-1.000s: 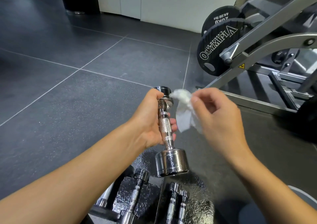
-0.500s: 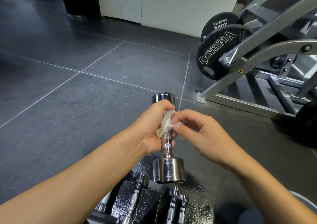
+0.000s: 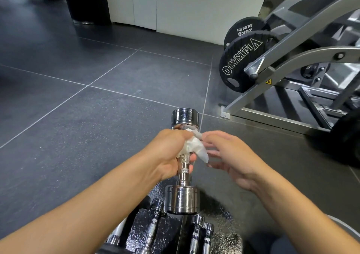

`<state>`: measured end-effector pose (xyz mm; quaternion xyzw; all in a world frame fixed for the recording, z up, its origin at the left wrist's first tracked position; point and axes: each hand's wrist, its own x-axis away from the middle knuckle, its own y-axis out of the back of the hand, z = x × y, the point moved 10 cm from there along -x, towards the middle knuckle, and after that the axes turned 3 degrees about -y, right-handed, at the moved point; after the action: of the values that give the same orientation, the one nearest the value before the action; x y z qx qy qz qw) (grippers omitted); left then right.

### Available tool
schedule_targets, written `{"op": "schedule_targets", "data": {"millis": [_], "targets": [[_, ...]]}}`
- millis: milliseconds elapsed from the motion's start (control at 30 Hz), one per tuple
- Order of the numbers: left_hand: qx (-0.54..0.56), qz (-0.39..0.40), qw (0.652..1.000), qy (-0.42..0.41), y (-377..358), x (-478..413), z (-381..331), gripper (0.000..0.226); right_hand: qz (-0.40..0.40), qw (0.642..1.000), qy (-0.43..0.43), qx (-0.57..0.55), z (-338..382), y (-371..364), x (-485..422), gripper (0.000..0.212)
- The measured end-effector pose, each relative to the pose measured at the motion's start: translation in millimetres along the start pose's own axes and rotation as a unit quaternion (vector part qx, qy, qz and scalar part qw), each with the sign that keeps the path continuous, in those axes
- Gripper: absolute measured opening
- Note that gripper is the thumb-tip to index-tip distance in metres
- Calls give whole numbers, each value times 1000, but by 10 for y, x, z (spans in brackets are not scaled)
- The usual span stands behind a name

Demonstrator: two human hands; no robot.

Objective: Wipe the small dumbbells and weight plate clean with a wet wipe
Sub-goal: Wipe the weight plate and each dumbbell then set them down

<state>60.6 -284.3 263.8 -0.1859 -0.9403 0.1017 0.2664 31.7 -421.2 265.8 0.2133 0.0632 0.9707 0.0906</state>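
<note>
A chrome dumbbell (image 3: 185, 120) stands upright in the middle of the head view, with one head up and one down. My left hand (image 3: 167, 152) grips its knurled handle. A crumpled white wet wipe (image 3: 191, 146) is pressed against the top of the handle under my left thumb and hangs off to the right. Just to the right of the wipe is my right hand (image 3: 233, 160), its fingers loosely spread and its fingertips close to the wipe. It is blurred and holds nothing that I can see. A black Olympia weight plate (image 3: 241, 61) hangs on a machine at the far right.
Several smaller chrome dumbbells (image 3: 155, 224) lie on a black textured rack (image 3: 171, 232) below my hands. A grey steel machine frame (image 3: 292, 59) fills the right side, with its base rail on the floor. Dark floor tiles spread out to the left, and a white wall stands behind them.
My right hand brought the wipe onto the handle, pinched it there, then opened and drew slightly right. The wipe now stays under my left thumb. The dumbbell is still upright.
</note>
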Motion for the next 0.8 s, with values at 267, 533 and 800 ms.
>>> {"op": "schedule_targets", "data": {"millis": [267, 533, 800], "targets": [[15, 13, 1000, 9, -29, 16, 3, 23, -9, 994, 19, -105, 105, 159, -42, 11], [9, 1, 1000, 4, 57, -57, -3, 19, -88, 981, 165, -45, 396, 405, 22, 18], [-23, 0, 1000, -5, 61, -87, 2, 18, 70, 982, 158, 81, 421, 172, 97, 34]]}}
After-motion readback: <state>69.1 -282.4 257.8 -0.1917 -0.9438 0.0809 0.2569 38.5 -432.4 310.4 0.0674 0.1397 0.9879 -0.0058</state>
